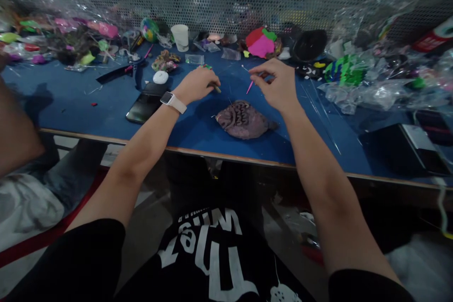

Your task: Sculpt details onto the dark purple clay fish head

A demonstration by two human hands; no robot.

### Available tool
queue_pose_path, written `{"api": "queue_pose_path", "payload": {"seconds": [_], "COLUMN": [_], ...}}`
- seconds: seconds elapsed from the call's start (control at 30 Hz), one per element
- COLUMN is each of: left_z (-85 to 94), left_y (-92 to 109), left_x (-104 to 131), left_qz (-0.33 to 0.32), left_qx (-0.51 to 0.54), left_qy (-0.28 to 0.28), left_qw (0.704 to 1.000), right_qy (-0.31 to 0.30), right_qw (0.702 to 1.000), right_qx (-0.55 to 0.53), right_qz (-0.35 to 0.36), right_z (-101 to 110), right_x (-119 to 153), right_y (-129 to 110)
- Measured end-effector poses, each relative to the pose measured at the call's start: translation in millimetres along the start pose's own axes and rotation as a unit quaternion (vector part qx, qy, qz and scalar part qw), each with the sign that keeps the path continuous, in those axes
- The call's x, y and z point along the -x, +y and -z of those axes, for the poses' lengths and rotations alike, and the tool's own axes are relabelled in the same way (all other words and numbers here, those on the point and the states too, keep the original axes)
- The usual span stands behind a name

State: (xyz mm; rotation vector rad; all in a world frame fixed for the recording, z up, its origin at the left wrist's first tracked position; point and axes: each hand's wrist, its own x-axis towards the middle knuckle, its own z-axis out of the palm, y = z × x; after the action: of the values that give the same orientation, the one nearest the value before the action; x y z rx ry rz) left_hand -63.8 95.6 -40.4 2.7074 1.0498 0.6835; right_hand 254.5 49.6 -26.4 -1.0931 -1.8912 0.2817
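A brownish-purple fish-shaped clay piece [244, 120] lies on the blue table near its front edge. Above and left of it, my left hand [200, 83] is closed around a small greenish stick-like object [216, 88] whose tip pokes out under the fingers. My right hand [276, 82], its fingers pinched, is up and to the right of the fish. From between those fingers a thin white-tipped stick [245, 68] points left. A pink tool [249, 87] shows just below the fingertips; whether the hand touches it is unclear.
Left of the fish are a black phone [145, 106], a white lump [160, 77] and a dark strap [116, 74]. A paper cup [180, 37] stands at the back. Plastic bags and colourful clay [347, 70] line the right side, beside a dark box [399, 148]. Another person's arm [17, 127] is at far left.
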Motion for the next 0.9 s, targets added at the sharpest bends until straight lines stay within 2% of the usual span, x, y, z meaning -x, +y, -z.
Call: {"api": "queue_pose_path", "payload": {"seconds": [0.17,0.43,0.53,0.7,0.8,0.9], "left_z": [-6.2,-9.5,-12.9,-15.5,-19.5,-25.4], "left_y": [9,61,73,74,69,62], "left_x": [-1,-8,-9,-7,-6,-9], "left_qz": [-0.016,-0.024,-0.028,-0.005,0.006,-0.028], "left_qx": [0.011,0.021,0.02,0.029,0.051,0.073], "left_qy": [-0.007,0.044,0.055,0.065,0.094,0.13], "left_qw": [1.0,0.999,0.998,0.997,0.994,0.988], "right_qy": [-0.043,-0.057,-0.055,-0.057,-0.07,-0.093], "right_qw": [0.999,0.997,0.998,0.996,0.994,0.985], "right_qx": [-0.028,-0.036,-0.038,-0.056,-0.07,-0.136], "right_qz": [-0.018,-0.021,-0.021,-0.036,-0.045,-0.05], "right_z": [-3,-10,-12,-17,-20,-22], "right_x": [4,7,6,6,7,8], "right_y": [-7,-14,-17,-15,-11,-9]}}
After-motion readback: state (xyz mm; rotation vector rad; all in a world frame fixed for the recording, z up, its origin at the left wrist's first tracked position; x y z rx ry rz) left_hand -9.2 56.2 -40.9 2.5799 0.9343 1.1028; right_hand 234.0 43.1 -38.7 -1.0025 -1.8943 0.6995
